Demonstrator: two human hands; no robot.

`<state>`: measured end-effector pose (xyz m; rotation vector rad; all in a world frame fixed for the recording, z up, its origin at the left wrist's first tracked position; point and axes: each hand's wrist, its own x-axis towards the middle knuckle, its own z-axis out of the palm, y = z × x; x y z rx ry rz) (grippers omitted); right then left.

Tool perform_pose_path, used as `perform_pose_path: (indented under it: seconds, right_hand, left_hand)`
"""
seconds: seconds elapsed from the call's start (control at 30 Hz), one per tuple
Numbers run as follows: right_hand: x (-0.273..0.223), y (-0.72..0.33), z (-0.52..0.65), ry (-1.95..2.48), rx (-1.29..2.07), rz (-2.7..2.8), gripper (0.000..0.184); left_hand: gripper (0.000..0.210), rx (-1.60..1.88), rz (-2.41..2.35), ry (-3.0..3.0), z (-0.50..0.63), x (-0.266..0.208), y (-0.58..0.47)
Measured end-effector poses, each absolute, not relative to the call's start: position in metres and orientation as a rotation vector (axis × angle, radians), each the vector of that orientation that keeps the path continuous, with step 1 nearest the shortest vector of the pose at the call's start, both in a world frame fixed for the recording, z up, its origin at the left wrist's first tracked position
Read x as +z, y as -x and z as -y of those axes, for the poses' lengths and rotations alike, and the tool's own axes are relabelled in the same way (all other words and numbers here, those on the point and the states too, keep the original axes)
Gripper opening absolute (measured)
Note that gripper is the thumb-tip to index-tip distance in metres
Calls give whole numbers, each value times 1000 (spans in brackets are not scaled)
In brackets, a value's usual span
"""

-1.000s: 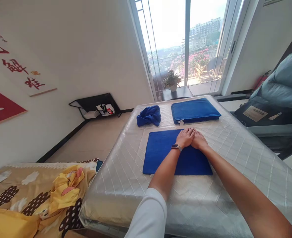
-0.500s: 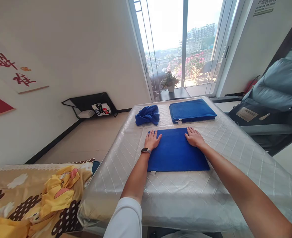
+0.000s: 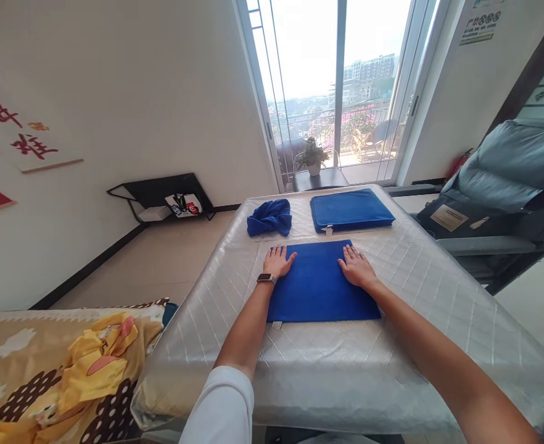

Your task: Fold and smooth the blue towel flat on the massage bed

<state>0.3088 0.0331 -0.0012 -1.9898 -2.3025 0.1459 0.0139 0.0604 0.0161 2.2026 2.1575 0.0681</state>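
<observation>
A blue towel (image 3: 321, 287) lies flat, folded into a rectangle, with a small white tag at its near left edge. My left hand (image 3: 278, 261) rests palm down on its far left part, fingers stretched out; a watch is on that wrist. On the far right part lies my right hand (image 3: 357, 266), also flat with its fingers extended. Beyond them sits a neat stack of folded blue towels (image 3: 353, 208). To the left of the stack is a crumpled blue towel (image 3: 269, 217).
Everything blue lies on a quilted, plastic-covered mattress (image 3: 216, 296). A grey recliner (image 3: 494, 203) stands at the right. At lower left is a bed with a patterned sheet (image 3: 17, 345) and yellow clothing (image 3: 98, 364). A potted plant (image 3: 313, 157) stands by the glass door.
The view has shifted slightly, so everything sits a little farther left. My hands stay flat on the towel, with the right hand slightly nearer me along its edge.
</observation>
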Motion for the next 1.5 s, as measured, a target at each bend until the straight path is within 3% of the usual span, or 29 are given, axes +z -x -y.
perform_pose_path:
  seconds: [0.13,0.4,0.93,1.17,1.5]
  right_hand:
    - [-1,-308,-34,1986,140,2284,70]
    - [0,-311,-26,1924,76,2363,67]
    - [0,-307,-35,2002,172,2288,71]
    - [11,-305,-9,2002,19,2285,66]
    - [-1,-305,35,1987,125,2290,70]
  left_hand:
    - [85,194,-2153,-2298,-61,23,-66]
    - [71,333,-1491,-2600,-45,5,-195]
    - [88,217,-2173,-2203,-20,-1,-4]
    - [90,256,-2190,-2195,-17,-2,-4]
    - [82,225,-2322,-2201,-13,17,-24]
